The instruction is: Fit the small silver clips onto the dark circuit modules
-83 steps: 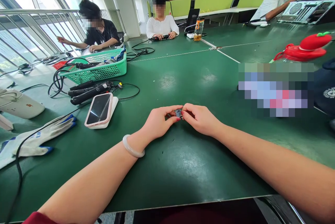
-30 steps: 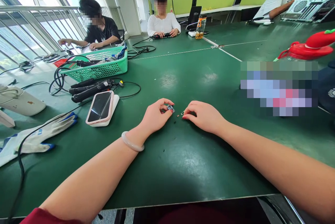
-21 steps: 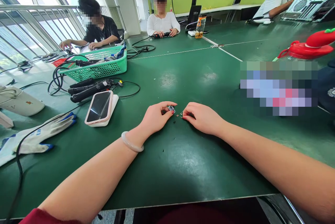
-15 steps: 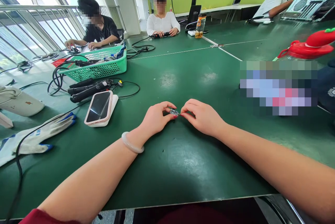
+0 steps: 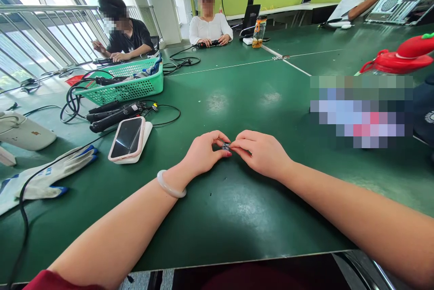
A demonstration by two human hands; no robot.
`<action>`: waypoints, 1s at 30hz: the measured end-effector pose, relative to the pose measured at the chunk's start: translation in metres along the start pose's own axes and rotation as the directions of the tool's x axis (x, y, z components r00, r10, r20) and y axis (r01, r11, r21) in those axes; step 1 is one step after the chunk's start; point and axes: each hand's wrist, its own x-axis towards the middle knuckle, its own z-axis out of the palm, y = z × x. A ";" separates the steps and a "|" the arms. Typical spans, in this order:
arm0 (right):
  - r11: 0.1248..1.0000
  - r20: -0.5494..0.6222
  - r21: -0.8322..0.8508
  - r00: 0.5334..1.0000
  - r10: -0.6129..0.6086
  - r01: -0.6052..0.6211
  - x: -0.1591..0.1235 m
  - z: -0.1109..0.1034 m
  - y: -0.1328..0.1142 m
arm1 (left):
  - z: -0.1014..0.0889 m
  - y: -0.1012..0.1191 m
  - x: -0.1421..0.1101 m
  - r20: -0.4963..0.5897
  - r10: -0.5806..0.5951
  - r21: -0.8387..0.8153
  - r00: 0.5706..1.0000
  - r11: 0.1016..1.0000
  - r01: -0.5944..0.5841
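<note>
A small dark-and-silver part (image 5: 225,146), too small to name more exactly, is held just above the green table (image 5: 190,236). My left hand (image 5: 205,153) pinches it between thumb and fingers. From the other side, my right hand (image 5: 266,151) meets the part's right end with thumb and fingers pressed together. Whatever those right fingertips hold is hidden or too tiny to make out. Tiny dark specks lie on the tabletop below my hands.
To the left are a phone (image 5: 127,138) on a white block, black handled tools (image 5: 117,116) with cables, a green basket (image 5: 129,89) and a work glove (image 5: 50,172). A red-topped container (image 5: 395,62) stands right. Several people sit around the table; a bottle (image 5: 258,32) stands farther back.
My right hand has closed in slightly on the part, which my fingers now cover more. The person at the far left has raised a hand.
</note>
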 end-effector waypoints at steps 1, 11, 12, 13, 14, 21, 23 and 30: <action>1.000 0.005 -0.001 1.000 0.031 -0.031 0.000 0.000 0.001 | 0.000 -0.001 0.001 -0.016 -0.014 0.001 1.000 1.000 0.014; 0.976 0.228 -0.023 0.949 0.216 -0.216 0.010 0.012 0.005 | -0.002 -0.008 0.003 -0.113 -0.141 0.042 0.984 0.988 0.146; 0.976 0.231 -0.027 0.948 0.219 -0.218 0.011 0.013 0.005 | -0.002 -0.008 0.002 -0.110 -0.143 0.047 0.984 0.988 0.149; 0.976 0.232 -0.035 0.948 0.218 -0.216 0.012 0.013 0.005 | -0.002 -0.008 0.002 -0.107 -0.144 0.053 0.984 0.987 0.150; 0.977 0.234 -0.046 0.949 0.212 -0.207 0.012 0.014 0.005 | -0.002 -0.008 0.003 -0.102 -0.145 0.060 0.984 0.987 0.152; 0.984 0.247 -0.140 0.959 0.142 -0.109 0.012 0.017 0.005 | -0.002 -0.008 0.003 -0.097 -0.148 0.074 0.984 0.985 0.156; 0.985 0.249 -0.146 0.960 0.130 -0.096 0.012 0.018 0.005 | -0.002 -0.008 0.003 -0.102 -0.147 0.074 0.984 0.985 0.155; 0.991 0.202 -0.129 0.977 0.061 -0.036 0.010 0.014 0.006 | -0.001 -0.010 0.004 -0.087 -0.137 0.055 0.987 0.988 0.142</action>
